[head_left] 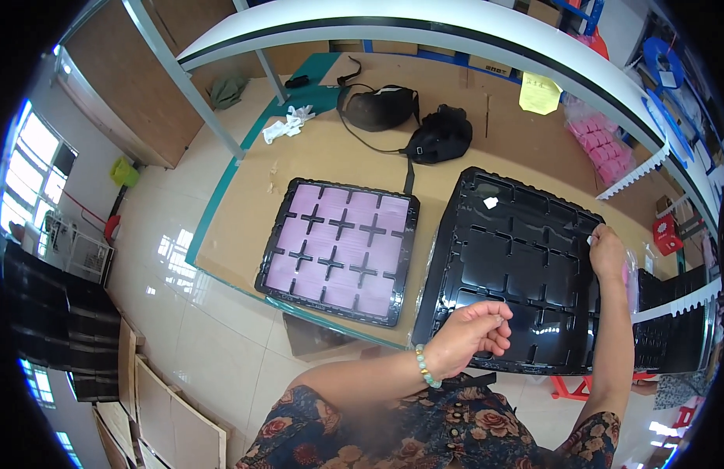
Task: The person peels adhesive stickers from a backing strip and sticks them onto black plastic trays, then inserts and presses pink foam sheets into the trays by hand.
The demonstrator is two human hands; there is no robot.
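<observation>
Over black tray (526,266), left hand (473,334) pinched shut.

Right hand (608,252) is covering the right rim of the empty black tray (512,270); something small and white is showing at its fingertips, too small to identify. Left hand (473,332) is curling closed, hiding whatever the fingers are pinching. Tray's near edge is lying behind the left wrist.

My left hand (470,334): over near edge of the empty tray (518,266).
My right hand (608,252): at that tray's right rim.
Filled tray (340,250): left of both hands.
Bags (412,121): behind trays, on table (299,156).
</observation>
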